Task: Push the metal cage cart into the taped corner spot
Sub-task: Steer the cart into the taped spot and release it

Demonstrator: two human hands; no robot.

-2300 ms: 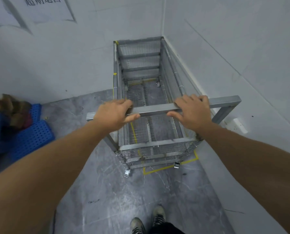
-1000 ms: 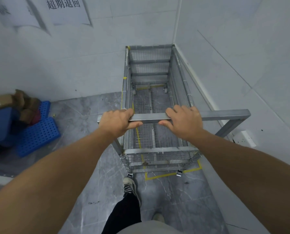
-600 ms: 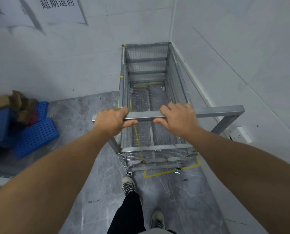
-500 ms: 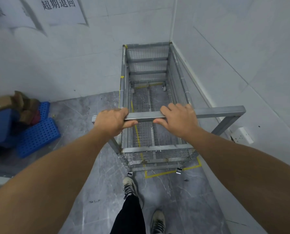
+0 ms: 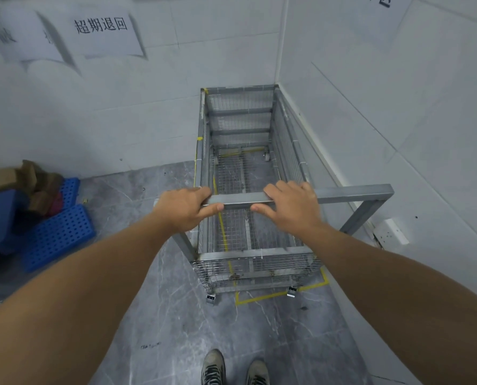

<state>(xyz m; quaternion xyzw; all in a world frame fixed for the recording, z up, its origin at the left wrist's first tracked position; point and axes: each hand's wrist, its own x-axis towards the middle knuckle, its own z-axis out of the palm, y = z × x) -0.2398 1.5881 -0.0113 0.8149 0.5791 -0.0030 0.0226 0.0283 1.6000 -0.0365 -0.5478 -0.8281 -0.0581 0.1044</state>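
Observation:
The metal cage cart [image 5: 240, 129] is an empty wire-mesh box on small casters, its far end in the corner where the two white walls meet. Its square steel handle bar [image 5: 351, 191] runs across the near end. My left hand [image 5: 183, 208] grips the bar at its left end. My right hand [image 5: 292, 208] rests on the bar near the middle, fingers curled over the top and thumb underneath. Yellow floor tape [image 5: 273, 294] marks the spot; its near line and right corner show just in front of the cart's near casters, and more tape is seen through the mesh floor.
Blue perforated plastic pallets [image 5: 56, 234] with torn cardboard [image 5: 17, 176] lie on the floor at the left. A wall socket [image 5: 391, 232] sits low on the right wall by the handle's right end. Paper signs [image 5: 103, 31] hang on the far wall. My shoes [image 5: 234, 369] stand on grey floor.
The cart has stayed in the corner with both hands on the bar. My stepping foot has come back, and both feet now stand together behind the cart.

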